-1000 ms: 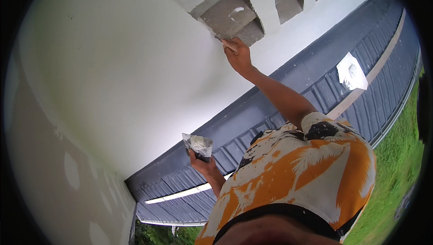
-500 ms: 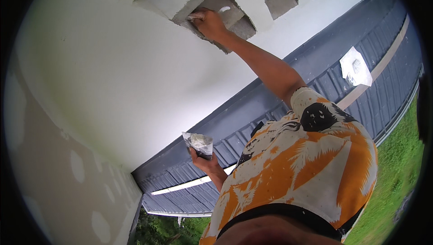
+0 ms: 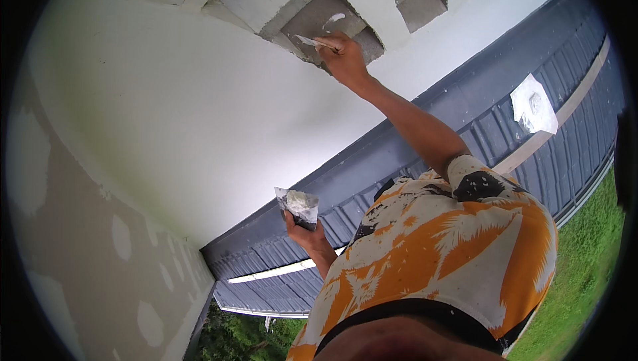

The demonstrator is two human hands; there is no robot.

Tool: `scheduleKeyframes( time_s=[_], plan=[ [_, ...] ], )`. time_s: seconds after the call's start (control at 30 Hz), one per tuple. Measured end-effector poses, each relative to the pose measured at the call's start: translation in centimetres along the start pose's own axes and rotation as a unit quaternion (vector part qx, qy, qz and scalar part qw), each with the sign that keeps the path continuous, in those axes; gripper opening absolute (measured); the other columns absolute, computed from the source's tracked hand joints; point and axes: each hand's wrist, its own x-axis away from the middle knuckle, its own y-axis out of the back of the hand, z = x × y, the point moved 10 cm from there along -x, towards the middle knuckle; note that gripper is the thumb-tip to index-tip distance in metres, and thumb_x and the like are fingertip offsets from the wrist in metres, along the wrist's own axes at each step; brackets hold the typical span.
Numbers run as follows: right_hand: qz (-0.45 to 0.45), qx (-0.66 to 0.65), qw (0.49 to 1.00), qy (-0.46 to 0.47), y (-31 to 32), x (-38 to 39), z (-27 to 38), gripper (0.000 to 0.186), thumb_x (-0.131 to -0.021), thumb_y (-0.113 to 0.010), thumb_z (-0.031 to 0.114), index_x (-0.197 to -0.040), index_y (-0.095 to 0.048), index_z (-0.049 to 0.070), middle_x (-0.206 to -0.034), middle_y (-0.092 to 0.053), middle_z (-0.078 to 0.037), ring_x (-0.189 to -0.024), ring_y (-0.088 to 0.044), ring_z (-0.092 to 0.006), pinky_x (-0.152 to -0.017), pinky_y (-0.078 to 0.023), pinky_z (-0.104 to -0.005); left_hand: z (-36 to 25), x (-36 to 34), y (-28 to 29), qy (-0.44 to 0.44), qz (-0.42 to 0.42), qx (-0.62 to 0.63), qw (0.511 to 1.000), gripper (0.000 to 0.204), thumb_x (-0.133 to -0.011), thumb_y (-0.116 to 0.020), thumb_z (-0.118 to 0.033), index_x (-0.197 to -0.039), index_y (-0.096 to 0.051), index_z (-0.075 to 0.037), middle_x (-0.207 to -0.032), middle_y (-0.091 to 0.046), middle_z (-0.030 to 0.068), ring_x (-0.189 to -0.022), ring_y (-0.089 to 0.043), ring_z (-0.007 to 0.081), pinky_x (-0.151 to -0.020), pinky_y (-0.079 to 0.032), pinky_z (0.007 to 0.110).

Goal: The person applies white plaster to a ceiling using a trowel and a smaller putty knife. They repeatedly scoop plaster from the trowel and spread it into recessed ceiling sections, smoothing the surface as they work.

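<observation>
My right hand [image 3: 347, 62] is raised with its fingers closed round a small putty knife [image 3: 308, 40], whose pale blade points left. It is in front of a grey recess [image 3: 312, 16] in the white wall, and a white smear of filler [image 3: 334, 22] shows on the recess face. Lower down, my left hand [image 3: 310, 237] grips a wide, flat putty blade [image 3: 307, 213] from below. A lump of off-white filler [image 3: 299, 200] lies on that blade. My fingers hide the handles of both tools.
The white wall [image 3: 173, 108] has a row of recesses along its top. A patched grey wall [image 3: 86, 228] stands at left. Below runs dark ribbed roofing [image 3: 492, 128], with a white sheet [image 3: 535, 114] bearing a lump on it. Grass [image 3: 571, 281] lies beyond the roof edge.
My right hand has drawn back from the recess's left edge, moving right and down, and the knife blade now shows. My left hand still holds the filler-loaded blade. The view has shifted slightly.
</observation>
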Motion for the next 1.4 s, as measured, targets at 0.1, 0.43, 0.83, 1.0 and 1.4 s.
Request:
scheduleKeyframes(
  time_s=[0.1,0.43,0.83,1.0,1.4],
  plan=[
    [0.021,0.041,0.999,0.025,-1.1,-0.6,0.6,0.019,-0.09,-0.061,0.008,-0.104,-0.071,0.0,-0.089,-0.065,-0.005,-0.075,-0.06,-0.0106,-0.064,-0.047,-0.0238,0.2,-0.1,0.3,0.002,-0.01,0.014,1.0,0.031,-0.097,-0.05,-0.03,-0.118,-0.061,-0.01,-0.106,-0.067,0.0013,-0.09,-0.066,0.0165,-0.066,-0.051,0.029],
    [0.053,0.133,0.988,0.059,-4.4,-1.6,1.4,0.022,-0.085,-0.062,0.007,-0.104,-0.073,0.008,-0.095,-0.067,-0.008,-0.079,-0.065,-0.0221,-0.069,-0.051,-0.0301,0.0,-0.1,0.7,-0.005,-0.005,0.016,1.0,0.031,-0.096,-0.05,-0.029,-0.118,-0.06,-0.009,-0.108,-0.067,0.0024,-0.092,-0.066,0.0183,-0.069,-0.053,0.03],
    [-0.084,0.03,0.985,0.15,-2.6,-0.3,0.2,0.024,-0.081,-0.066,0.001,-0.099,-0.076,0.013,-0.101,-0.073,-0.004,-0.081,-0.06,-0.0206,-0.077,-0.049,-0.0303,-0.9,1.5,-1.6,-0.01,0.012,0.032,0.999,0.031,-0.097,-0.048,-0.027,-0.118,-0.06,-0.007,-0.108,-0.067,0.0043,-0.093,-0.067,0.0194,-0.071,-0.056,0.033],
    [-0.078,0.088,0.959,0.259,-3.5,-0.7,0.4,0.03,-0.077,-0.068,0.0,-0.101,-0.076,0.016,-0.103,-0.073,-0.003,-0.078,-0.057,-0.0216,-0.075,-0.048,-0.0299,-1.2,1.9,-1.0,-0.022,0.0,0.006,1.0,0.03,-0.097,-0.049,-0.028,-0.115,-0.061,-0.007,-0.104,-0.068,0.0032,-0.089,-0.068,0.0186,-0.067,-0.055,0.032],
    [-0.073,0.107,0.97,0.204,-1.1,1.1,0.5,0.035,-0.076,-0.066,-0.005,-0.106,-0.075,0.013,-0.101,-0.073,-0.006,-0.081,-0.057,-0.0215,-0.075,-0.05,-0.0314,-1.2,2.7,-2.6,-0.017,0.013,0.015,1.0,0.029,-0.097,-0.049,-0.025,-0.118,-0.06,-0.007,-0.108,-0.067,0.0046,-0.094,-0.068,0.0193,-0.073,-0.056,0.032]
  ],
)
